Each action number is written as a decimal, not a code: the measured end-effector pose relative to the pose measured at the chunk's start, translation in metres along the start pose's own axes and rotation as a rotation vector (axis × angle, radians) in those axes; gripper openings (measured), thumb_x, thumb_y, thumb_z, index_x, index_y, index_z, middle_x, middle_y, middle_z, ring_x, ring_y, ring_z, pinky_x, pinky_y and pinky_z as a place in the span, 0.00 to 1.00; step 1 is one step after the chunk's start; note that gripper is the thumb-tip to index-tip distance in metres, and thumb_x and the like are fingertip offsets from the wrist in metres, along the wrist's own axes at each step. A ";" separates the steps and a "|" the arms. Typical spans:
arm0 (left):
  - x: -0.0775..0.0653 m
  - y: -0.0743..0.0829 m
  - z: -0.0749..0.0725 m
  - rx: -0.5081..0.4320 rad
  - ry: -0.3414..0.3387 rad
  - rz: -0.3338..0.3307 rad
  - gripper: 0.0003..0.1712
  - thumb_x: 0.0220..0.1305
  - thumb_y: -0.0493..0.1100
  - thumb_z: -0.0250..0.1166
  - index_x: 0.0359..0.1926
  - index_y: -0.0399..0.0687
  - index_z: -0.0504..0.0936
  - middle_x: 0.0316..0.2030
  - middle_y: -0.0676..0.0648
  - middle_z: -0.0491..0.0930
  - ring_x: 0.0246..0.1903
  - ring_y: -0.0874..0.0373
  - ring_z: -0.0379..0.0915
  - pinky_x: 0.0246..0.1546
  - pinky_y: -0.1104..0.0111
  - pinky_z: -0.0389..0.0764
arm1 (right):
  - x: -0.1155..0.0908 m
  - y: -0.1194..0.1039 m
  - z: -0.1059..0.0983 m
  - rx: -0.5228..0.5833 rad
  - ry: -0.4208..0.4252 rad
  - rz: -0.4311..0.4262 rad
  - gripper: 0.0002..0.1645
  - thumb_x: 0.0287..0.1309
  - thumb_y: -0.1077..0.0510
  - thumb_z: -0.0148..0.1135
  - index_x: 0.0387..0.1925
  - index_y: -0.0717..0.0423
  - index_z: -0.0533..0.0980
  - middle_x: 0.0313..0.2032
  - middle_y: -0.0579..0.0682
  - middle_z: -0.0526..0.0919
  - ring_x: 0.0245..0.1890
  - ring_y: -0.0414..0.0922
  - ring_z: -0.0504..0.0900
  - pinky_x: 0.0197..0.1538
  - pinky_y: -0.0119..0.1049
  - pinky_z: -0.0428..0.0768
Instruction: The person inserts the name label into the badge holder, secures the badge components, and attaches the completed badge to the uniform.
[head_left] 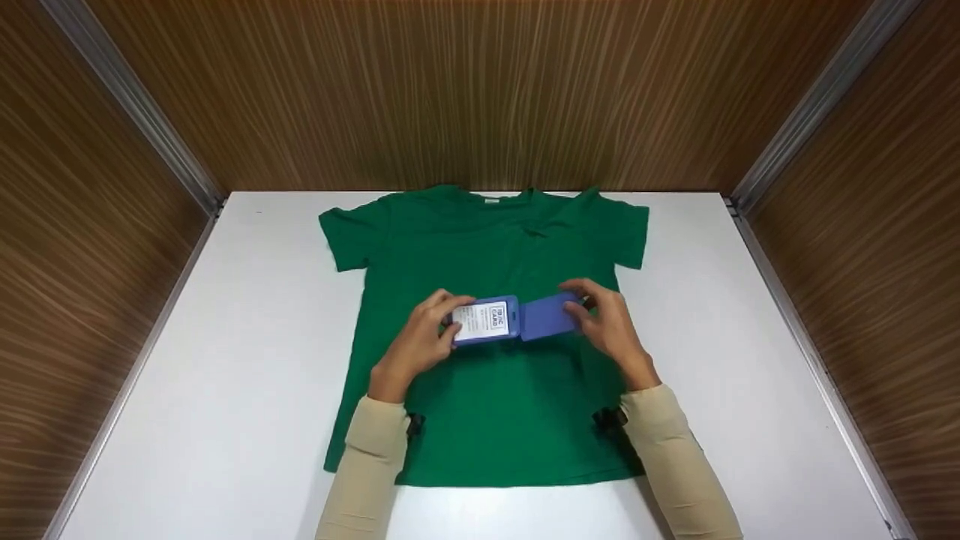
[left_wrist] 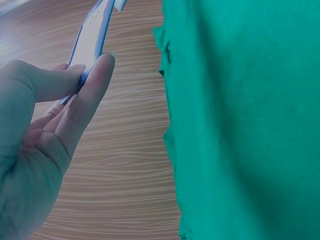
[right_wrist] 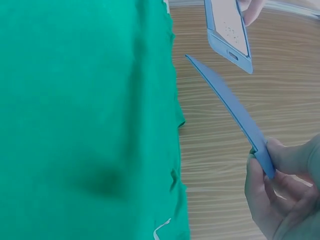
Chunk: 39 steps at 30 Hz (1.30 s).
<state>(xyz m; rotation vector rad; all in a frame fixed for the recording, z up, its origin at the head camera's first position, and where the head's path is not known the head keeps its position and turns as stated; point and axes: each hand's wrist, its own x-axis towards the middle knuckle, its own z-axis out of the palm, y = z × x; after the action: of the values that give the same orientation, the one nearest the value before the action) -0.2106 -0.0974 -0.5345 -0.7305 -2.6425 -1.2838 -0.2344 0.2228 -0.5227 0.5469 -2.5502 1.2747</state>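
Observation:
A blue-violet ID card holder (head_left: 513,316) with a white printed card (head_left: 480,321) in it is pinched at its left end by my left hand (head_left: 424,337). My right hand (head_left: 609,322) pinches the far end of a flat blue-violet cover (head_left: 546,316). The right wrist view shows the cover (right_wrist: 232,110) tilted and apart from the slotted end of the holder (right_wrist: 230,47). In the left wrist view, the thumb and fingers of the left hand (left_wrist: 55,115) grip the holder's edge (left_wrist: 92,42). Both pieces are held above a green T-shirt (head_left: 495,420).
The T-shirt lies spread on a white table (head_left: 225,360), its collar toward the back and its chest slightly creased. Wood-grain panels (head_left: 465,90) enclose the back and both sides, with metal strips (head_left: 825,97) at the corners.

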 end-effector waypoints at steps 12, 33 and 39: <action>-0.001 0.000 -0.001 0.001 -0.001 -0.017 0.23 0.72 0.32 0.62 0.66 0.46 0.80 0.51 0.41 0.79 0.46 0.53 0.74 0.50 0.59 0.79 | -0.001 -0.008 -0.010 0.010 0.045 0.011 0.13 0.67 0.68 0.64 0.52 0.61 0.82 0.42 0.60 0.88 0.33 0.49 0.83 0.39 0.34 0.80; -0.001 0.003 -0.001 -0.014 0.006 -0.013 0.23 0.73 0.32 0.62 0.66 0.46 0.79 0.52 0.42 0.78 0.45 0.54 0.75 0.48 0.57 0.81 | 0.000 -0.018 -0.009 0.059 0.066 0.014 0.13 0.67 0.69 0.63 0.52 0.62 0.80 0.41 0.60 0.87 0.33 0.48 0.83 0.35 0.32 0.80; 0.000 0.005 -0.001 -0.033 0.017 -0.002 0.23 0.73 0.32 0.62 0.66 0.46 0.79 0.52 0.42 0.78 0.44 0.53 0.75 0.48 0.54 0.83 | 0.000 -0.019 -0.007 0.071 0.050 0.010 0.12 0.68 0.69 0.62 0.52 0.63 0.80 0.44 0.61 0.87 0.35 0.48 0.85 0.40 0.32 0.82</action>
<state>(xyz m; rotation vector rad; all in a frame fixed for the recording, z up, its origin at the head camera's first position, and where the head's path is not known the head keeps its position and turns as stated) -0.2085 -0.0955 -0.5304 -0.7183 -2.6159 -1.3313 -0.2258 0.2179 -0.5054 0.5110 -2.4784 1.3694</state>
